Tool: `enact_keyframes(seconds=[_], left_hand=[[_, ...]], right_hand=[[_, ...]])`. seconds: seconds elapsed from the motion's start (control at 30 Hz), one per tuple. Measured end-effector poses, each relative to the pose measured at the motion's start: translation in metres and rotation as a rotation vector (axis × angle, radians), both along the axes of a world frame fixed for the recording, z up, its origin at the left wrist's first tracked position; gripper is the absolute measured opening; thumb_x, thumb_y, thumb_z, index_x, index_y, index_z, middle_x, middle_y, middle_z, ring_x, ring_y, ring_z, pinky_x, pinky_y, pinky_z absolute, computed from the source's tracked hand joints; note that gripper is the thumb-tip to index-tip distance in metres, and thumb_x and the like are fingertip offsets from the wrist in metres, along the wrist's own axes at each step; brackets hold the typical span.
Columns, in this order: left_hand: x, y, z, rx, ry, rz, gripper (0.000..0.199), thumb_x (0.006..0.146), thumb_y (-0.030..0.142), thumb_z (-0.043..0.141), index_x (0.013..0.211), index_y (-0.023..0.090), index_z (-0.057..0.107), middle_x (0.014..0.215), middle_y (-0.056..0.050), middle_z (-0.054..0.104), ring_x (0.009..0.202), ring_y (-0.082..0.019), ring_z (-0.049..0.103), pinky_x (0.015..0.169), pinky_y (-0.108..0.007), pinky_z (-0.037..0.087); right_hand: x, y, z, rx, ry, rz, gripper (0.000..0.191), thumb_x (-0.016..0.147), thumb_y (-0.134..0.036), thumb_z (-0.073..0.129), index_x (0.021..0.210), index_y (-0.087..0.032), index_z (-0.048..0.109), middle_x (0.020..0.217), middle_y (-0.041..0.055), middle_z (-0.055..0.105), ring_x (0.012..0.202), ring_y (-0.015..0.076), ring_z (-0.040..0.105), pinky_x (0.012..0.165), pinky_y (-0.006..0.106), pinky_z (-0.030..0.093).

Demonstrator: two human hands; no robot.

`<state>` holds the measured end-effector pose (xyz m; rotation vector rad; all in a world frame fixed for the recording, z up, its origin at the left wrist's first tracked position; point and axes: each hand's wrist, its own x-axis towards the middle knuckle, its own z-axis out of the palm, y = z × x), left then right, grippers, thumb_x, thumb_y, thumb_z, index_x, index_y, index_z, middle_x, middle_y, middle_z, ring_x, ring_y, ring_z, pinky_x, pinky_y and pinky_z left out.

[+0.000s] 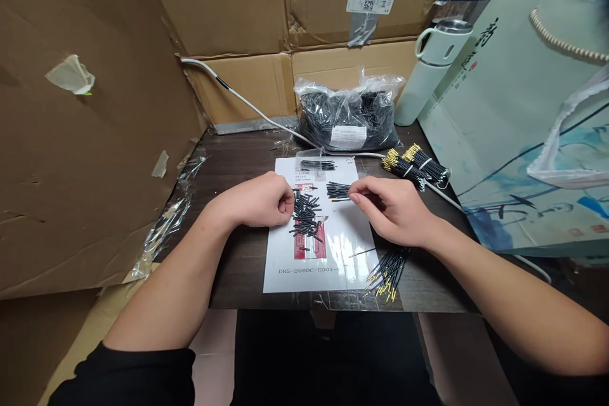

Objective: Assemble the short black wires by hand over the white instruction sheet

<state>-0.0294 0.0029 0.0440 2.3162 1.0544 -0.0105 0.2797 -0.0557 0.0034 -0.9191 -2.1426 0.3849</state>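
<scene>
Left hand [259,200] and right hand [387,206], fingers pinched

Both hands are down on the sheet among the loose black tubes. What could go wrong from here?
The loose black tubes lie scattered right beside the left hand; a sweep of the wrist might scatter them off the white sheet. The gold-tipped pins lie under the right hand near the table edge, so a forearm nudge may roll them off.

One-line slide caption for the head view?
Left hand and right hand work short black tubes on a printed sheet.
</scene>
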Motion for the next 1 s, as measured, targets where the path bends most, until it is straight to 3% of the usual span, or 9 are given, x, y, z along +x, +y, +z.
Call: enact_keyframes(seconds=[0.17,0.27,0.37,1.0], left_hand=[[0.009,-0.006,0.007,0.025,-0.260,0.016,0.010,0.075,0.012,0.074,0.073,0.020,0.080,0.070,0.000,0.076,0.064,-0.015,0.067,0.060,-0.024,0.052],[0.019,-0.011,0.003,0.056,-0.486,0.070,0.009,0.082,0.016,0.076,0.085,0.019,0.084,0.081,-0.003,0.081,0.072,-0.016,0.073,0.070,-0.025,0.059],[0.026,-0.014,-0.005,0.090,-0.573,0.088,0.007,0.083,0.015,0.078,0.086,0.018,0.084,0.080,-0.003,0.081,0.071,-0.015,0.074,0.072,-0.025,0.062],[0.031,-0.018,-0.008,0.105,-0.621,0.068,0.010,0.084,0.012,0.078,0.088,0.018,0.085,0.080,-0.002,0.081,0.072,-0.015,0.075,0.075,-0.025,0.064]], right_hand=[[-0.003,-0.003,0.003,-0.023,0.028,0.005,0.012,0.109,-0.022,0.060,0.102,-0.021,0.069,0.079,0.0007,0.072,0.063,0.0151,0.061,0.060,0.030,0.045],[-0.005,-0.006,0.005,-0.037,0.046,0.014,0.011,0.109,-0.023,0.060,0.103,-0.021,0.070,0.080,0.0008,0.074,0.063,0.0151,0.061,0.060,0.030,0.045],[-0.005,-0.007,0.006,-0.040,0.045,0.020,0.011,0.109,-0.022,0.061,0.103,-0.021,0.070,0.078,0.0000,0.073,0.062,0.0146,0.061,0.059,0.030,0.045],[-0.004,-0.006,0.005,-0.015,0.065,0.000,0.011,0.109,-0.022,0.061,0.104,-0.021,0.071,0.082,0.0012,0.075,0.063,0.0148,0.062,0.060,0.030,0.047]])
